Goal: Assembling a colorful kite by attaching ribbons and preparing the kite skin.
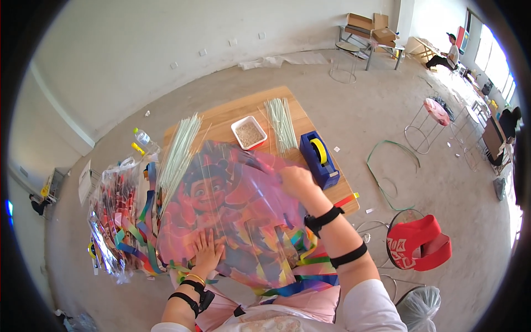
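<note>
A thin, shiny kite sheet (221,193), printed with a cartoon figure in pink, purple and yellow, is spread across the wooden table (249,105) and down over my lap. Pale thin rods run along it. My left hand (208,252) rests flat on its near left part, fingers spread. At the sheet's right edge, my right hand (298,180) is closed, fingertips hidden from view; what it grips cannot be made out. Just beyond that hand stands a blue tape dispenser (321,160) with a yellow roll. Rainbow ribbons (310,282) hang along the near edge.
Bundles of pale rods (180,146) and shorter rods (282,124) flank a white tray (249,133) of small bits. Left are packed printed sheets (119,205) and a bottle (142,137). A red bag (417,243) sits on a stool at right. Another person (451,52) sits far off.
</note>
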Demonstrator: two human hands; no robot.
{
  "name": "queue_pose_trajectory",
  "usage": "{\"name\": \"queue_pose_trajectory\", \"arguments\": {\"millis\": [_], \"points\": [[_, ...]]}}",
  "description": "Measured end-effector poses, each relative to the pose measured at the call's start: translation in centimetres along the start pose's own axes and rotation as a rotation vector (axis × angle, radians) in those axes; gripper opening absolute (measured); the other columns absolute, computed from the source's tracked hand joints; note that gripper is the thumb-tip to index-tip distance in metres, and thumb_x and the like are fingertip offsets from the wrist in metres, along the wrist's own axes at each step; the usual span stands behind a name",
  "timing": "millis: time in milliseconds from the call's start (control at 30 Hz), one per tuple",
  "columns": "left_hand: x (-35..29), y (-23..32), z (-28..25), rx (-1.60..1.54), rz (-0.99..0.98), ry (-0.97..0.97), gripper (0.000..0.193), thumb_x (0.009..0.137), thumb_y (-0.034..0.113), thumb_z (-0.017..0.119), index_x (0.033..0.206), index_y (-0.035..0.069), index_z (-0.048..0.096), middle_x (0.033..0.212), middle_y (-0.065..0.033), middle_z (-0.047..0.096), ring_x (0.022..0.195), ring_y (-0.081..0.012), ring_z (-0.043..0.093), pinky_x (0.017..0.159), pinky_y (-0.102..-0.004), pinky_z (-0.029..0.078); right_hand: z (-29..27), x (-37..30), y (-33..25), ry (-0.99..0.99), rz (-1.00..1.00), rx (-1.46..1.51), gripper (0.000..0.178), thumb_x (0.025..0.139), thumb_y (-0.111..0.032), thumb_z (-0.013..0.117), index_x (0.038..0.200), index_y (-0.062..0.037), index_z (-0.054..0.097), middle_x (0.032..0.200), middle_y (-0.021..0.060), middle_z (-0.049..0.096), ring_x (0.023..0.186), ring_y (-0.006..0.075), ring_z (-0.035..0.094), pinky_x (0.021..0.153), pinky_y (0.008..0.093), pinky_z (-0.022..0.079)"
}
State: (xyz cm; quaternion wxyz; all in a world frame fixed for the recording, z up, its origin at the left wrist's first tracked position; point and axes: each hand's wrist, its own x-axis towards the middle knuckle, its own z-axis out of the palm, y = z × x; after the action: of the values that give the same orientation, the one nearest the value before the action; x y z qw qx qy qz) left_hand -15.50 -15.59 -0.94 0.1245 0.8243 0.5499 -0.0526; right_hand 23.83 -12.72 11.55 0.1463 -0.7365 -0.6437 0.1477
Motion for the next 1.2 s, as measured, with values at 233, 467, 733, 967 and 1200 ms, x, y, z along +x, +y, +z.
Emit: {"name": "queue_pose_trajectory", "arguments": {"millis": [233,467,733,967,1200], "points": [[0.1,0.1,-0.3,-0.032,-0.014,-0.043,0.076,0.093,0.054,0.034,0.15,0.01,0.009,0.154,-0.0201,0.002,0.141,-0.044,0.001,0.11,-0.061,0.004,1.3,2.5,4.8,-0.173,0.352,-0.256,0.024,0.079,-0.02,0.066,0.101,-0.0106,0.07,0.107,0.0104,0.068,0.101,0.0259,0.065,0.082,0.0342,0.053],[0.1,0.2,0.2,-0.028,0.013,0.009,0.075,0.093,0.053,0.037,0.149,0.009,0.013,0.153,-0.0214,0.006,0.14,-0.0435,0.005,0.109,-0.0618,0.006,6.5,5.1,8.1,-0.06,0.309,-0.144,0.075,0.062,-0.026,0.085,0.122,-0.002,0.047,0.124,0.0143,0.047,0.119,0.0305,0.047,0.099,0.0364,0.043],[-0.3,0.1,0.1,-0.01,0.045,0.098,0.074,0.092,0.052,0.04,0.148,0.008,0.018,0.152,-0.022,0.011,0.14,-0.0417,0.009,0.109,-0.062,0.007,5.7,8.3,7.0,-0.2,0.3,-0.225,0.096,0.054,-0.027,0.089,0.131,0.0023,0.039,0.136,0.0222,0.038,0.127,0.037,0.039,0.104,0.0385,0.039],[-0.1,0.3,0.3,-0.021,0.069,0.129,0.073,0.092,0.051,0.042,0.147,0.008,0.021,0.152,-0.0221,0.012,0.141,-0.0408,0.009,0.108,-0.0617,0.006,6.4,8.0,8.7,-0.124,0.242,0.01,0.107,0.052,-0.022,0.089,0.137,0.0051,0.028,0.141,0.0298,0.034,0.126,0.038,0.043,0.104,0.0392,0.039],[-0.3,0.0,0.3,-0.007,0.062,0.131,0.073,0.092,0.052,0.04,0.148,0.009,0.02,0.152,-0.021,0.012,0.141,-0.0402,0.008,0.109,-0.0602,0.004,3.3,6.5,3.6,-0.413,0.121,-0.125,0.066,0.062,-0.025,0.076,0.122,-0.0045,0.056,0.102,0.0195,0.066,0.096,0.0331,0.064,0.083,0.0413,0.051]]}}
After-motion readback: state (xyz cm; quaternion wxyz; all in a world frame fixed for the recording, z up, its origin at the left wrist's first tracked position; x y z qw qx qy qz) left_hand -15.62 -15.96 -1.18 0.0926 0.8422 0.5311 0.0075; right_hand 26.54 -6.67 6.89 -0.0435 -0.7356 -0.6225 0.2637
